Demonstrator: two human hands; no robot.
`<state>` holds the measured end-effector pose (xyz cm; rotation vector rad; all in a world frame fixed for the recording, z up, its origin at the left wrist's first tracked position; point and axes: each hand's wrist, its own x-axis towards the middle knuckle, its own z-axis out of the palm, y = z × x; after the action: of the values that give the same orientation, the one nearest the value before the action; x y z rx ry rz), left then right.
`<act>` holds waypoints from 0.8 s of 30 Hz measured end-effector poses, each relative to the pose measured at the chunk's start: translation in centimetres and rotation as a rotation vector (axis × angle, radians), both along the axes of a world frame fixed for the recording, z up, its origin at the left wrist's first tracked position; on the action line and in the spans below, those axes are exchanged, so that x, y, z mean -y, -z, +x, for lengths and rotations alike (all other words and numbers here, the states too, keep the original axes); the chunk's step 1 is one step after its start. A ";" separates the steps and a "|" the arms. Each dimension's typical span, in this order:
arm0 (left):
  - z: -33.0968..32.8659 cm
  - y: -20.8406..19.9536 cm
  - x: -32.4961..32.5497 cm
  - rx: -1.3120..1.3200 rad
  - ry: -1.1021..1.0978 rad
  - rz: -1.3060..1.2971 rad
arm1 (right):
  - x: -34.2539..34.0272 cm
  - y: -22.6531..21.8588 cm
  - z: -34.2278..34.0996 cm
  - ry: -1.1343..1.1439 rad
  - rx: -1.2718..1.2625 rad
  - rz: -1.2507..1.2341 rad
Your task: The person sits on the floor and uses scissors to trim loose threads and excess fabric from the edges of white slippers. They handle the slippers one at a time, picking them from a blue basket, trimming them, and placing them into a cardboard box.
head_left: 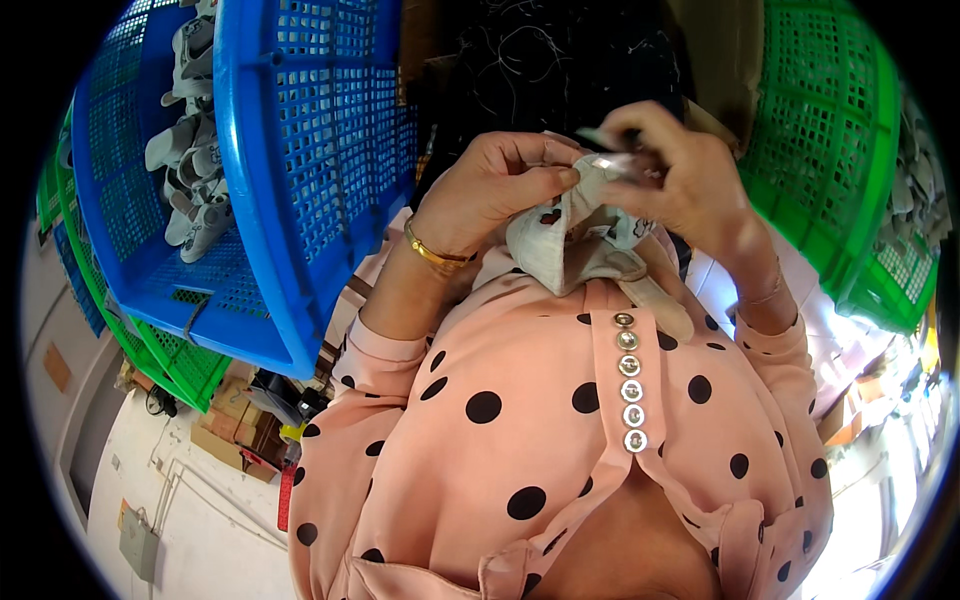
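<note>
A pale, off-white cloth shoe upper [545, 250] with small dark and red decoration is held up in front of my chest. My left hand [490, 190] pinches its upper edge between thumb and fingers. Close against the same edge, my right hand [690, 170] is curled round a small shiny metal tool [618, 162]. It looks like thread snips, though motion smears it and the fingers hide most of it. Further pale fabric parts [655, 295] hang below, towards my right forearm; whether they belong to the same piece I cannot tell.
A blue plastic basket [240, 180] at the left holds several similar shoe uppers [200, 215]. Green baskets stand beneath it [175, 355] and at the right [815, 150], the right one with more pale pieces. Loose threads lie on dark cloth [560, 60] ahead. Cardboard boxes [235, 420] sit lower left.
</note>
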<state>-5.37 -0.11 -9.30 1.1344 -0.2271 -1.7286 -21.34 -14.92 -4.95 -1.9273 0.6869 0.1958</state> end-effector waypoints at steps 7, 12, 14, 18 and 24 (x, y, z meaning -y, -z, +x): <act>0.3 0.1 -0.4 0.046 -0.009 -0.045 | 3.4 4.7 -0.7 0.003 -0.041 -0.695; -0.2 0.3 -0.4 -0.036 -0.050 -0.012 | 0.3 1.1 -0.2 0.039 0.157 -0.266; -0.4 -0.1 -0.4 -0.033 -0.026 -0.031 | -0.8 1.6 -0.7 -0.197 0.089 -0.263; -0.5 -1.1 -0.9 0.045 -0.020 -0.018 | 2.4 2.0 -0.7 0.154 -0.219 -0.733; -0.9 -2.7 -0.9 0.213 0.039 -0.099 | -2.3 -1.0 -1.8 -0.113 0.087 -0.500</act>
<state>-6.26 0.80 -6.58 1.2475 -0.4639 -1.6109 -23.13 -12.58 -3.99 -2.4390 0.6071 0.0070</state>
